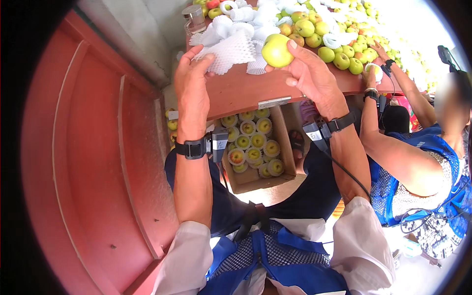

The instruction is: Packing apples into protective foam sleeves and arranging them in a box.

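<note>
My left hand pinches a white foam net sleeve between thumb and fingers at the near edge of the table. The sleeve lies spread out flat, with its far end towards my right hand. In my right hand is a bare yellow-green apple, gripped by thumb and fingers above the table edge, a short gap from the sleeve. More foam net sleeves are heaped just beyond my hands. A pile of loose apples lies behind the held apple.
Below the red table stands an open cardboard box with several apples in foam nets. A glass jar is at back left. A red wooden door is on my left. A co-worker's hand holds a netted apple at right.
</note>
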A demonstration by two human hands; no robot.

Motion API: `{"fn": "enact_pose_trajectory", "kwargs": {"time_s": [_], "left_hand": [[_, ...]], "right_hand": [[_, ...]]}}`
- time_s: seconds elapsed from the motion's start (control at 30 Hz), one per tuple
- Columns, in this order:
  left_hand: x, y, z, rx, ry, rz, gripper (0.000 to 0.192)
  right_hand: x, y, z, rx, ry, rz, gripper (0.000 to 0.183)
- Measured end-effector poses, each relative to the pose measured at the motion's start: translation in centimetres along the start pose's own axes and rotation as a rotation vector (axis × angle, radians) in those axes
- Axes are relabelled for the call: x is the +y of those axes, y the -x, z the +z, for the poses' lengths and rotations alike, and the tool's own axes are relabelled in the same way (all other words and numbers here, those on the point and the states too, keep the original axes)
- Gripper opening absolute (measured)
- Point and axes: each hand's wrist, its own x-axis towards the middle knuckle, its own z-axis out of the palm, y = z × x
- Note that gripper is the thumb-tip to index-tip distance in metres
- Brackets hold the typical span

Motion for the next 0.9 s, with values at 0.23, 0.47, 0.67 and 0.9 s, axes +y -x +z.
{"fn": "enact_pose_trajectory", "kwargs": {"time_s": [0.23, 0.47, 0.67, 0.9], "left_hand": [[0.2, 0.8, 0.1, -0.129, -0.124, 0.11, 0.05], [0.6, 1.1, 0.4, -0.188, -0.118, 0.135, 0.054], [0.0, 0.8, -0.1, -0.195, -0.276, 0.082, 0.056], [-1.0, 1.2, -0.1, -0.137, -0.711, 0.187, 0.038]], "right_hand": [[0.2, 0.0, 0.9, -0.009, 0.044, 0.024, 0.051], [0.4, 0.2, 0.9, -0.064, 0.031, 0.116, 0.053], [0.5, -0.1, 1.2, 0.023, 0.148, 0.066, 0.056], [2.9, -1.3, 1.9, 0.197, 0.566, -0.074, 0.066]]}}
